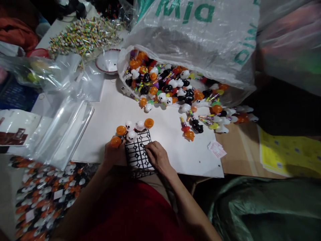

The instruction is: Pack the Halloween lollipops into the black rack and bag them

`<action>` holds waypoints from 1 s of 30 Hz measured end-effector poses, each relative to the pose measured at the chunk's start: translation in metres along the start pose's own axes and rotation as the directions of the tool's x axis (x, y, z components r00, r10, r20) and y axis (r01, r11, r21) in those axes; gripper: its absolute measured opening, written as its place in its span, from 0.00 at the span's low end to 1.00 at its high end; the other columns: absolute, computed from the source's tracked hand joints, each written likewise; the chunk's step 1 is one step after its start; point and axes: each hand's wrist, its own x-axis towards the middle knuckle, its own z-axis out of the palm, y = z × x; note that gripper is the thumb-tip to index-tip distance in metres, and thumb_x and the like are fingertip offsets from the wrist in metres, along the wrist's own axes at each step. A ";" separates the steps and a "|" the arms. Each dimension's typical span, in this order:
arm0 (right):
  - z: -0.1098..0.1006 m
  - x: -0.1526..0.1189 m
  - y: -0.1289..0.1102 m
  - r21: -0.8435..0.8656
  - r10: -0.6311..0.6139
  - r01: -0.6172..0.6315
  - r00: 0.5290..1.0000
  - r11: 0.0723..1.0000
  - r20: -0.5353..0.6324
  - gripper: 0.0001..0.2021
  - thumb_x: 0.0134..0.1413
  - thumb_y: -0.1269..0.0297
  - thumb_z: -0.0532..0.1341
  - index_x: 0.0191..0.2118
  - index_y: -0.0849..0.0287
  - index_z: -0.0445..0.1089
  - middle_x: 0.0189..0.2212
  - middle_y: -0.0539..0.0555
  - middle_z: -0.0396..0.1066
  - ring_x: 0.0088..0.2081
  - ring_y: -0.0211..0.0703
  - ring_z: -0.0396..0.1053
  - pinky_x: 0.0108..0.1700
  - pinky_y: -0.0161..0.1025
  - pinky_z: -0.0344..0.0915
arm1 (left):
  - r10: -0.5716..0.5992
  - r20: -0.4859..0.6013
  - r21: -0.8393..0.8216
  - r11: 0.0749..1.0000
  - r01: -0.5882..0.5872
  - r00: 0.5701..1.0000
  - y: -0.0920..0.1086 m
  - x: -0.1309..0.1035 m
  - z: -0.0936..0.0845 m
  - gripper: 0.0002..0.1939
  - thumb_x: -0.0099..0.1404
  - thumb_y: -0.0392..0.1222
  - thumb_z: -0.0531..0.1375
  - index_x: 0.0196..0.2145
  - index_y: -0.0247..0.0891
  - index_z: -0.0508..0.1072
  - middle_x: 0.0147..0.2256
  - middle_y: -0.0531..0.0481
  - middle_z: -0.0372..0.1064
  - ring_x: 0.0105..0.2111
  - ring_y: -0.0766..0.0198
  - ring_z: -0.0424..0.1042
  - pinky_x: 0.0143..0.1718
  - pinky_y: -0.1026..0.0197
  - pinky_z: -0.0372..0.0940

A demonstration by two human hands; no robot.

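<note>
At the near edge of the white table (pixel 100 140), there's a black rack (pixel 138 154) with open squares and little rings, right in front of the person's red top (pixel 137 214). Three white heads (pixel 131 136) with dark faces and three orange heads (pixel 148 123) are bunched around its far end and far left corner

Left hand (pixel 112 152) is at the rack's left side, curled up by the nearest orange head. Most of its fingers are hidden, so I can't tell if it's pinching anything. Right hand (pixel 157 156) is on the right side of the rack, fingers bent and held close together, tips down on the grid. Can't tell if there's anything between them either

Past the rack, a big white sack (pixel 188 40) with green print lies open, toys (pixel 173 83) in orange, white and black spilling out of its mouth. A few loose ones sit right of the rack, incl. an orange toy (pixel 188 135) beside a black toy (pixel 197 126), with pink-printed slips (pixel 217 149) nearer the table's right edge

Over on the left: clear bags (pixel 62 134) lying flat, a red-rimmed bowl (pixel 107 62) beside the sack, and a heap of tiny colourful sticks (pixel 85 36) behind that. Lower left, below table level, loads more toys are packed together
</note>
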 end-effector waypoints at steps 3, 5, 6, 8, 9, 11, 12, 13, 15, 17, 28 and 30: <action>0.003 -0.001 0.003 -0.002 -0.007 0.007 1.000 1.000 -0.015 0.09 0.67 0.66 0.53 0.42 0.56 0.72 0.38 0.57 0.71 0.41 0.47 0.68 0.45 0.43 0.68 | 0.019 -0.019 0.068 0.998 -0.017 1.000 0.002 -0.003 0.005 0.08 0.61 0.47 0.58 0.29 0.42 0.67 0.25 0.51 0.70 0.25 0.61 0.69 0.26 0.61 0.61; 0.006 -0.002 0.005 -0.015 -0.012 0.012 1.000 1.000 -0.026 0.10 0.67 0.67 0.53 0.42 0.56 0.72 0.38 0.58 0.71 0.41 0.47 0.68 0.45 0.43 0.67 | 0.063 0.006 0.104 0.993 -0.063 0.998 0.001 -0.001 0.010 0.05 0.61 0.45 0.57 0.30 0.42 0.68 0.27 0.49 0.72 0.27 0.60 0.71 0.28 0.61 0.62; 0.009 -0.002 0.005 -0.025 -0.015 0.014 0.999 1.000 -0.034 0.10 0.67 0.67 0.53 0.42 0.57 0.72 0.37 0.58 0.71 0.41 0.47 0.68 0.45 0.43 0.67 | 0.093 0.012 0.112 0.989 -0.093 0.996 0.000 0.000 0.013 0.05 0.61 0.44 0.56 0.30 0.41 0.68 0.28 0.48 0.72 0.28 0.59 0.71 0.29 0.61 0.63; 0.014 -0.004 0.004 -0.048 -0.017 0.014 0.998 0.999 -0.054 0.10 0.67 0.66 0.53 0.41 0.57 0.72 0.37 0.58 0.71 0.41 0.48 0.68 0.45 0.44 0.67 | 0.144 -0.007 0.097 0.985 -0.143 0.990 -0.004 0.003 0.016 0.07 0.61 0.45 0.56 0.28 0.41 0.68 0.28 0.47 0.72 0.29 0.60 0.71 0.31 0.60 0.64; 0.016 -0.005 0.002 -0.055 -0.016 0.012 0.998 0.998 -0.068 0.10 0.67 0.66 0.53 0.41 0.57 0.72 0.37 0.58 0.71 0.41 0.47 0.68 0.45 0.44 0.67 | 0.157 -0.030 0.078 0.985 -0.154 0.987 -0.007 0.004 0.016 0.08 0.61 0.46 0.56 0.27 0.41 0.67 0.27 0.48 0.71 0.28 0.60 0.71 0.31 0.61 0.64; 0.014 -0.006 0.000 -0.038 -0.016 0.013 0.997 0.999 -0.078 0.10 0.66 0.66 0.53 0.40 0.57 0.72 0.36 0.58 0.71 0.40 0.46 0.68 0.44 0.43 0.67 | 0.169 -0.058 0.023 0.986 -0.168 0.984 -0.010 0.004 0.016 0.11 0.61 0.49 0.57 0.26 0.40 0.66 0.25 0.49 0.70 0.26 0.62 0.69 0.31 0.62 0.64; 0.009 -0.005 0.000 -0.012 -0.017 0.017 0.998 1.000 -0.064 0.09 0.66 0.66 0.54 0.41 0.57 0.72 0.36 0.57 0.71 0.40 0.45 0.69 0.43 0.41 0.67 | 0.171 -0.059 -0.007 0.985 -0.172 0.983 -0.012 0.004 0.016 0.13 0.61 0.50 0.58 0.26 0.39 0.67 0.24 0.50 0.69 0.25 0.63 0.68 0.31 0.62 0.64; 0.000 -0.002 0.001 0.016 -0.010 0.010 0.999 1.000 -0.047 0.09 0.65 0.66 0.55 0.42 0.57 0.72 0.36 0.56 0.72 0.39 0.44 0.69 0.42 0.40 0.68 | 0.168 -0.055 -0.029 0.985 -0.169 0.984 -0.014 0.004 0.016 0.14 0.61 0.51 0.58 0.26 0.39 0.67 0.23 0.50 0.69 0.24 0.63 0.67 0.30 0.62 0.64; -0.028 0.006 0.008 0.015 0.051 -0.050 0.997 0.999 -0.053 0.10 0.64 0.64 0.56 0.45 0.58 0.72 0.37 0.55 0.74 0.37 0.42 0.71 0.40 0.37 0.68 | 0.141 -0.037 -0.060 0.988 -0.143 0.989 -0.015 0.004 0.014 0.16 0.61 0.54 0.59 0.28 0.37 0.70 0.24 0.50 0.70 0.25 0.62 0.68 0.30 0.62 0.65; -0.066 0.017 0.017 -0.124 0.165 -0.186 0.973 0.975 -0.159 0.12 0.64 0.64 0.55 0.48 0.59 0.72 0.40 0.57 0.74 0.38 0.42 0.72 0.40 0.37 0.68 | 0.112 -0.017 -0.107 0.988 -0.113 0.994 -0.015 0.002 0.009 0.18 0.61 0.56 0.60 0.32 0.36 0.73 0.26 0.49 0.72 0.27 0.61 0.71 0.31 0.61 0.68; -0.116 0.067 0.019 -0.379 0.365 -0.412 0.911 0.829 -0.191 0.11 0.60 0.63 0.58 0.43 0.62 0.74 0.33 0.59 0.78 0.35 0.51 0.76 0.36 0.40 0.68 | 0.545 -0.199 0.135 0.838 -0.528 0.815 0.052 0.011 -0.028 0.16 0.65 0.41 0.59 0.51 0.43 0.73 0.59 0.40 0.61 0.60 0.50 0.65 0.59 0.45 0.66; -0.096 0.050 -0.002 -0.122 0.217 -0.242 0.959 0.963 -0.184 0.12 0.59 0.57 0.59 0.42 0.59 0.73 0.28 0.54 0.76 0.29 0.46 0.75 0.32 0.37 0.69 | 0.507 -0.159 0.090 0.862 -0.499 0.847 0.052 0.015 -0.023 0.11 0.68 0.39 0.56 0.46 0.42 0.75 0.59 0.39 0.62 0.59 0.51 0.66 0.58 0.46 0.66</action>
